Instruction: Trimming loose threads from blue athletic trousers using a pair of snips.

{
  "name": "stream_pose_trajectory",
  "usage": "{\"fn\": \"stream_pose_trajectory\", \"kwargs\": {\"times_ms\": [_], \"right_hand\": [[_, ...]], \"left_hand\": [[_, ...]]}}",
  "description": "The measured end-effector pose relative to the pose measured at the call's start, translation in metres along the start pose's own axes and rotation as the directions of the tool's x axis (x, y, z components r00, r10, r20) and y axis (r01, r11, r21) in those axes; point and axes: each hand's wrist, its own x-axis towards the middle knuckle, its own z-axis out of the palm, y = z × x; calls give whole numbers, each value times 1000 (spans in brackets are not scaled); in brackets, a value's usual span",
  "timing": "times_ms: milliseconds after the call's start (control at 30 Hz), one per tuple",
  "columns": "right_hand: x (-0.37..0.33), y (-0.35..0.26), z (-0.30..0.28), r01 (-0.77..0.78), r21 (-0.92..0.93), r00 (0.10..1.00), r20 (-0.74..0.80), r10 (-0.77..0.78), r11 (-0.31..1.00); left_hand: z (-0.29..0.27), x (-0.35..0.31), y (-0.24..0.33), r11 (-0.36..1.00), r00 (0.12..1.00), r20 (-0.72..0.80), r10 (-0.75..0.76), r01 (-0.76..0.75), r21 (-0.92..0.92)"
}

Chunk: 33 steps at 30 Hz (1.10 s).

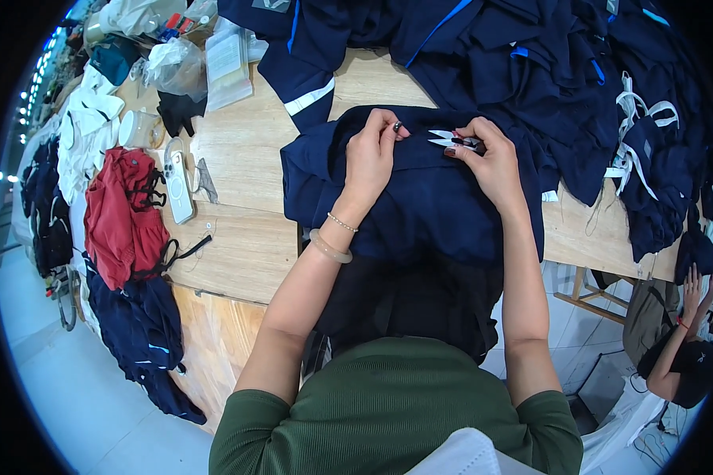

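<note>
While our left hand pinches a fold of the navy garment, our right hand closes around small thread snips.

We have the garment spread on the wooden table just in front of us, its lower part hanging off the near edge toward our lap. The blades point left, toward our left fingertips, almost touching the cloth they hold up. As we judge it, the risk lies in that closeness — a careless snip could nick the fabric instead of a loose thread, or catch a fingertip. The hanging weight could also drag the fold out of our pinch. A phone and a red garment lie well apart at our left, and a heap of navy clothes lies beyond.
</note>
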Motion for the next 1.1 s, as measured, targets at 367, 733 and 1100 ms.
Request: {"fn": "stream_pose_trajectory", "kwargs": {"times_ms": [367, 733, 1100], "right_hand": [[-4, -2, 5, 221, -214, 975, 16, -222, 952], [-1, -5, 13, 231, -211, 973, 23, -231, 950], [1, -3, 7, 160, -127, 986, -24, -165, 979]], "left_hand": [[-9, -9, -1, 889, 914, 179, 365, -399, 223], [-3, -7, 1, 932, 953, 116, 280, -299, 206], [-5, -7, 5, 999, 1000, 22, 3, -2, -44]]}}
